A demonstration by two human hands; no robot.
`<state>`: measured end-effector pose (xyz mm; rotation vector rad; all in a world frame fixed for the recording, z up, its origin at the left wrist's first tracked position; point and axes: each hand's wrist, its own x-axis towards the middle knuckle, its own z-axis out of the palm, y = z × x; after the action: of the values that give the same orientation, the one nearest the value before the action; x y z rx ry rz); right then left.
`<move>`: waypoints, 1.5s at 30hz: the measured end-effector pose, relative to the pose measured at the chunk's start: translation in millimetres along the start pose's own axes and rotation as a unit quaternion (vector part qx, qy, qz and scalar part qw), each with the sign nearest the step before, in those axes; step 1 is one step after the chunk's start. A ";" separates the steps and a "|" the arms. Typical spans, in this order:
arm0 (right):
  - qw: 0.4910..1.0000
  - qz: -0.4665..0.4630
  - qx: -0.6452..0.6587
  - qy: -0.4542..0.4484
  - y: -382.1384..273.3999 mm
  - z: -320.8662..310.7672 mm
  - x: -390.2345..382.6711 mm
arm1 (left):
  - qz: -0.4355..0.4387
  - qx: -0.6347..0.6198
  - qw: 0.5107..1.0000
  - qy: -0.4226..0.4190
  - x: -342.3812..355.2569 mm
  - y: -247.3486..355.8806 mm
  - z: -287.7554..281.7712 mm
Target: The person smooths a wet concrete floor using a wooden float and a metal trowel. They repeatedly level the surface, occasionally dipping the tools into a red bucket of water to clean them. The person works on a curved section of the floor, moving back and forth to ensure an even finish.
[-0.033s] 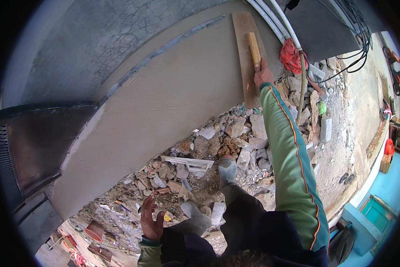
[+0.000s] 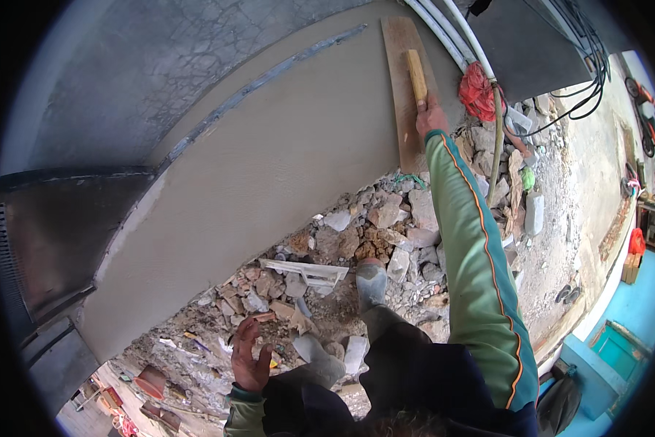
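Observation:
My right hand (image 2: pixel 431 116) is closed around the pale wooden handle of a long brown plastering float (image 2: pixel 402 95). The float lies with its face against the smooth grey plaster (image 2: pixel 269 156), near the wall's right end, its lower end close to the bottom edge of the plaster. My right arm is stretched far forward in a green sleeve. Low on the left, my left hand (image 2: pixel 249 358) hangs above the rubble with nothing in it, fingers apart and loosely bent. A grey strip (image 2: pixel 262 84) runs along the upper edge of the plastered band.
Broken stones and bricks (image 2: pixel 385 211) cover the ground around my boots (image 2: pixel 372 282). A white frame-like piece (image 2: pixel 309 272) lies among them. White pipes (image 2: pixel 444 33), a red plastic bag (image 2: pixel 479 91) and black cables (image 2: pixel 597 73) are right of the float.

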<state>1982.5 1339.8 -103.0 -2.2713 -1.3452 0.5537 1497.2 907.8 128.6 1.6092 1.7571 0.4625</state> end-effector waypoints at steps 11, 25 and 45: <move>0.996 0.036 -0.026 0.074 103.4 -13.3 -25.6 | 0.104 -0.045 0.989 -0.091 78.9 -49.8 113.1; 0.985 -0.021 0.138 0.101 213.9 -14.1 -303.6 | 0.214 -0.003 0.975 -0.065 70.9 -52.9 80.2; 0.988 -0.129 0.005 -0.080 59.8 12.0 -164.0 | 0.137 0.166 0.964 -0.159 92.5 -89.1 129.1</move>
<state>1945.3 1170.6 -127.4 -2.0356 -1.6794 0.6624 1524.6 957.8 -44.3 2.0463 1.4271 0.0228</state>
